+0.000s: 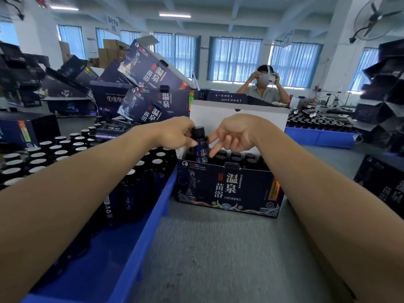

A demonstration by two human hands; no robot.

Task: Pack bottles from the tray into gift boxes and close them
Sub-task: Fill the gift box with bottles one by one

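box (pixel 229 189) mostly filled, lid (pixel 238 118) up | left hand (pixel 175 136) grips bottle (pixel 200 147) | right hand (pixel 237 136) loose, finger on it | tray (pixel 150 228) stocked; closing pending

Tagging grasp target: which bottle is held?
The black-capped bottle raised above the gift box's left end, gripped by the left hand; others stand in tray or box.

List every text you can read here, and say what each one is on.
"温泉苗浴": front of the open gift box.
"PICC": top left corner of that front.
"温泉": label of the bottle held in the left hand.
"温泉苗浴": tilted stacked boxes at the back left.
"3000年": dark flap behind the gift box.
Small print, orange sticker, hanging signs: too blurred to read.
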